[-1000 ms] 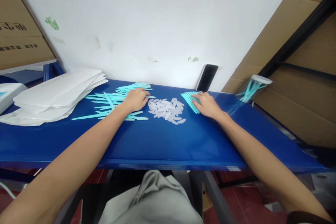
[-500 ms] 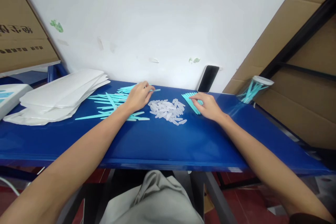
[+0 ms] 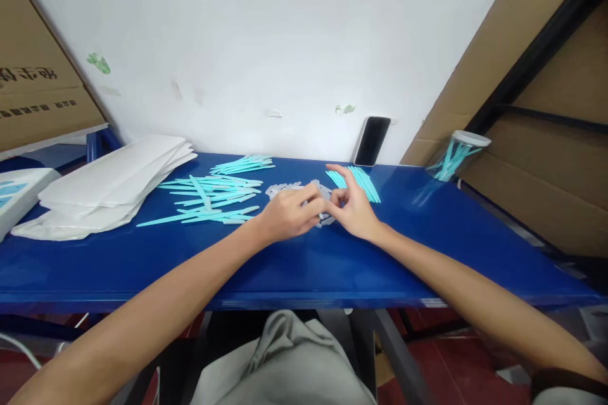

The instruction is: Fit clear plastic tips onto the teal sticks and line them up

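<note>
My left hand (image 3: 295, 210) has its fingers curled in a pinch over a pile of small translucent caps (image 3: 284, 188). Touching or almost touching it, my right hand (image 3: 354, 202) pinches with thumb and bent fingers while one finger stretches out. What sits between the fingertips is hidden. Behind the right hand lies a row of slim teal sticks (image 3: 365, 185), side by side. Left of the caps, loose teal sticks with pale capped ends (image 3: 209, 193) lie crisscross, and a neater bundle of such sticks (image 3: 242, 164) rests farther back.
White paper bags (image 3: 114, 171) are stacked on the left of the blue table (image 3: 285, 272), beside a white box (image 3: 23, 193). A phone (image 3: 373, 140) leans on the wall. A clear jar of teal sticks (image 3: 456, 157) lies tilted at right. Cardboard (image 3: 536, 190) flanks the table.
My left hand has come from the loose sticks, where it held a teal stick, rightward to the caps. My right hand has left the row of sticks and moved toward the left hand.
</note>
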### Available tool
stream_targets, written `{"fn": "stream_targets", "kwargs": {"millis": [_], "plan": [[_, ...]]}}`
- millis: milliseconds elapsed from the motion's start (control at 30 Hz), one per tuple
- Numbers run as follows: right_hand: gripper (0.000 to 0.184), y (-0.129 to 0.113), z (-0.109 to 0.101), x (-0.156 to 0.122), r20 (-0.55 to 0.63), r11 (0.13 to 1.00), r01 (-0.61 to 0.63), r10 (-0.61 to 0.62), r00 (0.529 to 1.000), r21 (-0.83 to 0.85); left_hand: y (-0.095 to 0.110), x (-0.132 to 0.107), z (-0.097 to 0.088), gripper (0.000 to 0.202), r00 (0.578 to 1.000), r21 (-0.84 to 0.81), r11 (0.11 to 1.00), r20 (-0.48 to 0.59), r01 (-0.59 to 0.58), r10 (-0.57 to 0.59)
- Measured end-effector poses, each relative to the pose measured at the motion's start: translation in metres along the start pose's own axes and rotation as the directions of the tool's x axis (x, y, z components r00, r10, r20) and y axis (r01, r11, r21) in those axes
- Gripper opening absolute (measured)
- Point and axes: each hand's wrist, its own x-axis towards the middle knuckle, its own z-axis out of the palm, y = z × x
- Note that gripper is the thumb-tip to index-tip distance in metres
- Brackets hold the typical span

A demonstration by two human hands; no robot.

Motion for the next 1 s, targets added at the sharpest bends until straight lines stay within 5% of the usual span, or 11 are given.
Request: {"fn": "stream_targets", "kwargs": {"millis": [133, 267, 333, 433, 533, 600, 733, 867, 1000], "plan": [[0.019, -0.008, -0.01, -0.002, 0.002, 0.908, 0.357, -0.366, 0.931, -0.218, 0.015, 0.006, 0.006, 0.016, 0.981, -0.274, 0.947, -0.05, 0.168, -0.188], [0.025, -0.013, -0.015, 0.001, 0.036, 0.769, 0.53, -0.555, 0.831, -0.358, 0.014, 0.011, 0.006, 0.02, 0.838, -0.509, 0.746, -0.085, 0.429, -0.539], [0.021, -0.01, -0.015, 0.003, 0.122, 0.703, 0.578, -0.587, 0.8, -0.414, 0.006, 0.008, 0.005, 0.02, 0.838, -0.462, 0.768, -0.09, 0.444, -0.539], [0.021, -0.005, -0.012, 0.003, 0.211, 0.706, 0.551, -0.515, 0.831, -0.445, -0.011, -0.002, 0.001, 0.02, 0.929, -0.174, 0.925, -0.098, 0.338, -0.357], [0.026, -0.002, -0.008, 0.0, 0.234, 0.763, 0.483, -0.422, 0.876, -0.43, -0.026, -0.01, -0.003, 0.027, 0.969, 0.12, 0.965, 0.045, 0.235, -0.242], [0.034, -0.003, -0.006, -0.002, 0.251, 0.777, 0.442, -0.366, 0.896, -0.447, -0.033, -0.012, -0.004, 0.02, 0.946, 0.218, 0.955, 0.209, 0.201, -0.247], [0.044, -0.006, -0.007, 0.0, 0.317, 0.762, 0.374, -0.232, 0.92, -0.528, -0.041, -0.013, -0.001, 0.011, 0.812, 0.249, 0.93, 0.459, 0.272, -0.36], [0.043, -0.005, -0.022, 0.007, 0.327, 0.753, 0.359, -0.201, 0.923, -0.551, -0.054, -0.017, -0.006, 0.018, 0.719, 0.276, 0.862, 0.476, 0.424, -0.506], [0.044, 0.0, -0.035, 0.009, 0.254, 0.786, 0.298, -0.185, 0.949, -0.542, -0.063, -0.023, -0.024, 0.022, 0.719, 0.194, 0.837, 0.436, 0.512, -0.541]]}}
